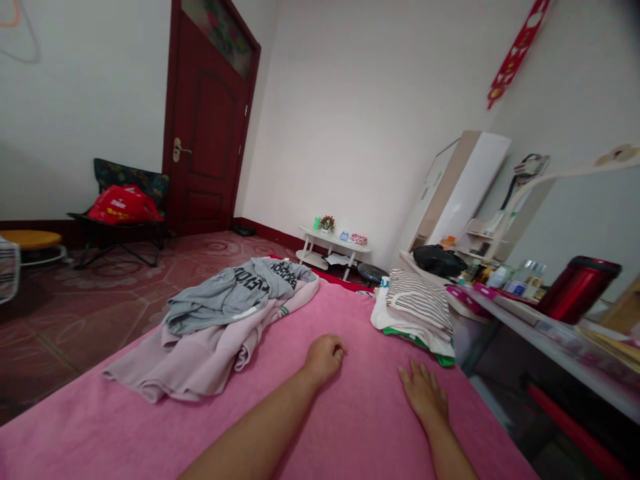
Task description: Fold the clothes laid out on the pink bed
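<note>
While striped and white garments (419,305) sit folded, a black-lettered grey top (227,298) and pale-pink garment (187,363) lie unfolded. Left hand (324,358) curls, seemingly empty; right hand (424,393) splays, released.

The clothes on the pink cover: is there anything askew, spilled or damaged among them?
I see no spill or damage. Only the grey top and the pale pink garment under it stand out: they lie rumpled on the left, whereas the striped garment on the right looks folded.
</note>
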`<state>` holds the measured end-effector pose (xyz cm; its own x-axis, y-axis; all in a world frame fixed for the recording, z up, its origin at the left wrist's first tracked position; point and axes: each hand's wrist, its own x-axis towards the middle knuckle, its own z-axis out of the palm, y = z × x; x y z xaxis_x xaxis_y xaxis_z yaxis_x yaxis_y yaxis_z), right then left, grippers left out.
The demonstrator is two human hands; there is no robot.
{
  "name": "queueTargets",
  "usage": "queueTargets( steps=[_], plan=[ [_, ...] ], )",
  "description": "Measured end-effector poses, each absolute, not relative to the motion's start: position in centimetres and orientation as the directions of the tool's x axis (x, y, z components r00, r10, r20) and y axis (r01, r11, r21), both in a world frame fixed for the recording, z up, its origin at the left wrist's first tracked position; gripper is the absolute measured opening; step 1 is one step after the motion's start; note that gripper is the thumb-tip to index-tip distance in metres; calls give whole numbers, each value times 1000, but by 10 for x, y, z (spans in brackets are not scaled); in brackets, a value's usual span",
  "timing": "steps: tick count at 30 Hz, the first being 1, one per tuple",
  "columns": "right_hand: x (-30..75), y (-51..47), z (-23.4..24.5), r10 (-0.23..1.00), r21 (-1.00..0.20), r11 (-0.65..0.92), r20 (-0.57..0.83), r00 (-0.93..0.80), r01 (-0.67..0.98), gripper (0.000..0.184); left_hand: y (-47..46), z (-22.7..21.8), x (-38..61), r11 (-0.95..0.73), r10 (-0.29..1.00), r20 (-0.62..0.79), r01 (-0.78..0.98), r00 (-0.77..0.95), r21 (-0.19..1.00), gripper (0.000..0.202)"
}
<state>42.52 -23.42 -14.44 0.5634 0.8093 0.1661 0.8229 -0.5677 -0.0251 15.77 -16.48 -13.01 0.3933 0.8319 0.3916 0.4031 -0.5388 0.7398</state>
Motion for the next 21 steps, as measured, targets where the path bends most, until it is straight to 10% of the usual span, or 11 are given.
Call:
queueTargets(
  steps=[21],
  plan=[
    [435,-239,-142,861,-106,-473,154,485,875,63,-168,-129,155,-567,811,388,423,438,707,25]
  ],
)
